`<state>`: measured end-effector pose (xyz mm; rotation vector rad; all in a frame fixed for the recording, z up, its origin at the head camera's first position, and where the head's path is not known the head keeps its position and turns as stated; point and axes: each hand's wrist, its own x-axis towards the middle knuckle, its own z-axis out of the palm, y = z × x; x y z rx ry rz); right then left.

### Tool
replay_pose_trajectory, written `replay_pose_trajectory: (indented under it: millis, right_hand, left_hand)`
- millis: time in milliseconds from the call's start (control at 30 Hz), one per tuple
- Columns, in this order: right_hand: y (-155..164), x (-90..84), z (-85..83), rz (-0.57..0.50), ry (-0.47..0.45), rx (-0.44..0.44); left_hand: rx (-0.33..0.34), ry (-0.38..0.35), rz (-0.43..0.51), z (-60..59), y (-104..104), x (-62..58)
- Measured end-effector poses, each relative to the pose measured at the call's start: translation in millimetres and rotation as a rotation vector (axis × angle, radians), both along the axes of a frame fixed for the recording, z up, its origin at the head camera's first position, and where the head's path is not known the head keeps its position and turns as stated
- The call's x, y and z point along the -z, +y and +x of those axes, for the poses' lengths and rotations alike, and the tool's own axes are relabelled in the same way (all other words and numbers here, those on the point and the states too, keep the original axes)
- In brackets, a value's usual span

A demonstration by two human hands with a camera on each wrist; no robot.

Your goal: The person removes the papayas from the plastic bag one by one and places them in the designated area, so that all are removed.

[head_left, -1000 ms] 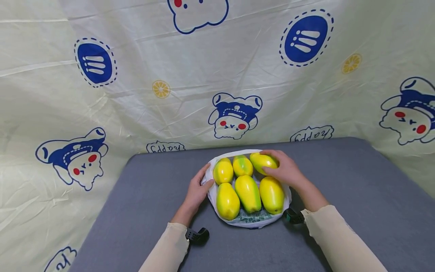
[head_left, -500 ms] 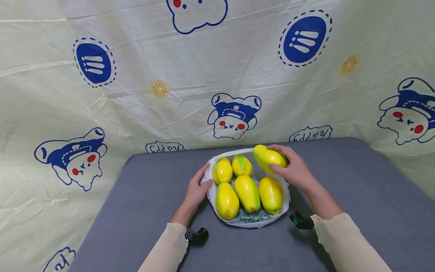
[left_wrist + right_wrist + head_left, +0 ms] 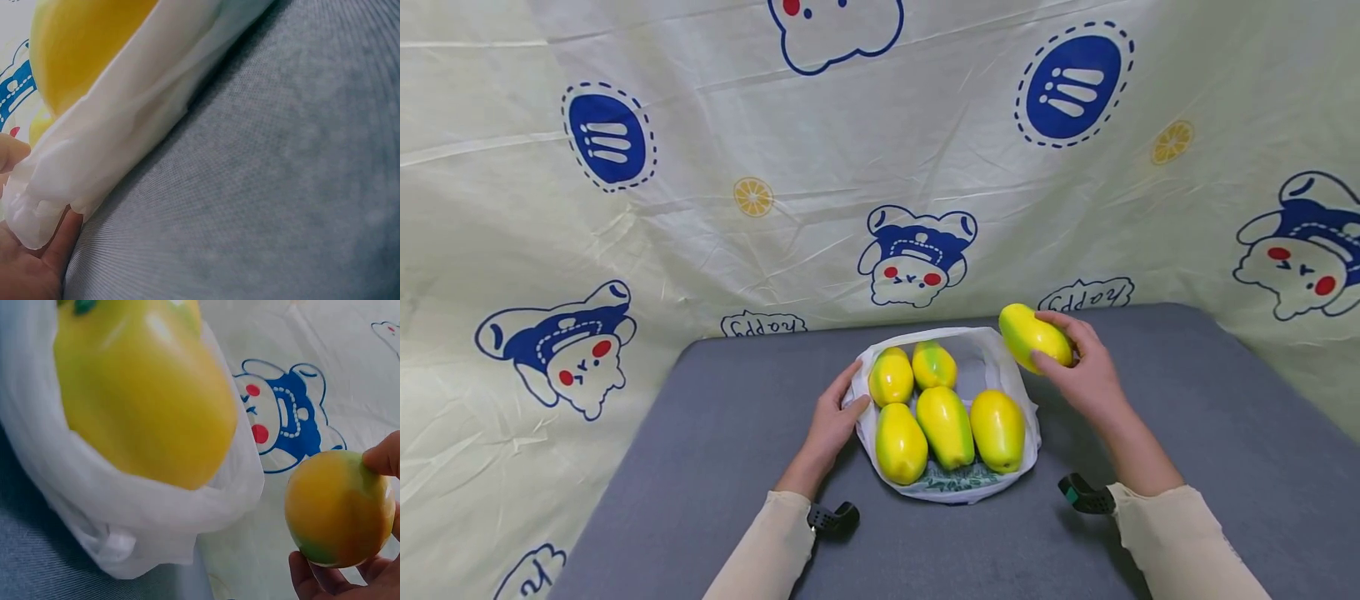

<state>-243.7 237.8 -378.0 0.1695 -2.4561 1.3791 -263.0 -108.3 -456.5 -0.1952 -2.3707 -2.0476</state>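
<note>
- My right hand curls round one yellow-green papaya, held in the air just right of the white bag, above the grey worktop.
- I'd judge a firm wrap of thumb and fingers best, since the skin looks smooth and glossy.
- My left hand pinches the bag's left rim; that should stop it sliding.
- The bag lies open and flat with five papayas: two far, three near; its far right corner is bare.
</note>
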Motion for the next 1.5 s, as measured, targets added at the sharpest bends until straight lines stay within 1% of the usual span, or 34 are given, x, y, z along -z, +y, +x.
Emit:
replay_pose_trajectory:
  millis: [133,300,433,533,700,933,1067,1233,1433,1500]
  right_hand:
    - [4.3,2.7,-2.6,0.000,0.018,0.075]
    - [9.5,6.7,-6.0,0.002,-0.009,0.161]
    - [14.7,13.1,-9.2,-0.001,-0.030,0.196]
    - [19.4,19.6,-11.9,0.001,-0.048,0.208]
    - [27.3,32.7,-16.0,0.035,-0.076,0.218]
    - [34.4,47.8,-19.8,0.076,-0.103,0.209]
    - [36.9,53.6,-21.9,0.088,-0.097,0.206]
    - [40.2,58.5,-22.7,0.095,-0.119,0.203]
    - [43.1,63.1,-21.6,0.121,-0.136,0.197]
    - [43.7,63.8,-21.5,0.122,-0.138,0.197]
  left_hand:
    - [0.003,-0.004,0.001,-0.5,-0.4,-1.1]
    - [0.003,0.007,-0.002,-1.0,-2.1,-2.3]
    - [0.000,0.004,-0.005,-0.2,-3.0,-3.2]
    - [-0.006,0.003,-0.007,0.1,-3.4,-2.8]
    - [-0.007,0.003,-0.004,-0.4,-4.2,-0.5]
    - [-0.001,-0.002,-0.003,-0.7,-3.1,0.4]
    - [-0.004,-0.006,-0.004,-1.2,-2.7,0.3]
    - [-0.001,0.005,-0.007,-1.0,-1.5,1.0]
    - [0.002,-0.010,-0.006,1.2,1.0,-0.8]
    - [0.004,-0.003,-0.007,1.6,1.3,-1.1]
